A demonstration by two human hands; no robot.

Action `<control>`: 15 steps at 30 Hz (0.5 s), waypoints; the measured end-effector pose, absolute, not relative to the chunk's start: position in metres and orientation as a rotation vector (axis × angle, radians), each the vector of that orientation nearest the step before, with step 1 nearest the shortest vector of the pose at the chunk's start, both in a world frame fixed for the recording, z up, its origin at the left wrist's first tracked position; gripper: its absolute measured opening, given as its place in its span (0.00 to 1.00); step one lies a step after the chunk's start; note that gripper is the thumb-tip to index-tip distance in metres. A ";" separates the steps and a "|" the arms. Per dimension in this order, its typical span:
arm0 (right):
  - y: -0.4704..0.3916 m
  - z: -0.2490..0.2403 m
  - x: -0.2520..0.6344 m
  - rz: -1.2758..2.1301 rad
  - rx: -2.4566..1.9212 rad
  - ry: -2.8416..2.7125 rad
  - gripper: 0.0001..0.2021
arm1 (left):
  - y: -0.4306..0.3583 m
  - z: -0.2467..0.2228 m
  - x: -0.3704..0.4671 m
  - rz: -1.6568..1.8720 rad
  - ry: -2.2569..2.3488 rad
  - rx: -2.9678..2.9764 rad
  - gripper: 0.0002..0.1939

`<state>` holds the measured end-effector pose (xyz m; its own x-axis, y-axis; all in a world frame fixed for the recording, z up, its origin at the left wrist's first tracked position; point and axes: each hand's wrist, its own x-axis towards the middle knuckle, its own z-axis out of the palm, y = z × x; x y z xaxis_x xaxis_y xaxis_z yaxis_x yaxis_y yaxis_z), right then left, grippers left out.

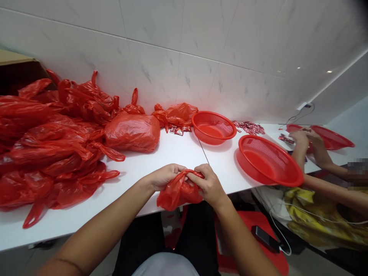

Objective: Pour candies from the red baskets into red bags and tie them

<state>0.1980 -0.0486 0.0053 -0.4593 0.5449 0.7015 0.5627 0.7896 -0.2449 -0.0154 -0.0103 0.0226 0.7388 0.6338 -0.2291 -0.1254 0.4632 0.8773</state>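
Between my two hands is a small red plastic bag [179,193], gathered and crumpled at its top, just over the table's front edge. My left hand [166,176] pinches the bag's upper left side. My right hand [209,184] has its fingers closed on the upper right side. What lies inside the bag is hidden. Beyond my hands, to the left, sits a full red plastic bag [133,132]. Two red plastic baskets stand to the right: one basket [214,140] near the wall, another basket [268,174] closer to me.
A large heap of tied red bags [54,142] covers the table's left side, before a cardboard box [17,57]. Small red packets [178,130] lie by the wall, with more patterned packets [250,127] further right. A co-worker's hands [304,138] work at far right. A phone [266,238] rests on a red stool [250,220].
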 end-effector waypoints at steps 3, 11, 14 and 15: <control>-0.049 0.010 0.203 0.083 -0.885 -2.222 0.18 | -0.004 0.029 -0.020 0.649 0.750 1.224 0.15; -0.085 -0.020 0.271 0.650 -1.237 -1.970 0.20 | 0.012 0.026 -0.094 0.861 1.342 1.700 0.13; -0.101 -0.038 0.269 0.912 -1.218 -1.810 0.24 | -0.001 0.022 -0.094 0.835 1.269 1.726 0.13; -0.103 -0.040 0.261 0.989 -1.174 -1.776 0.24 | -0.008 0.024 -0.087 0.861 1.213 1.750 0.13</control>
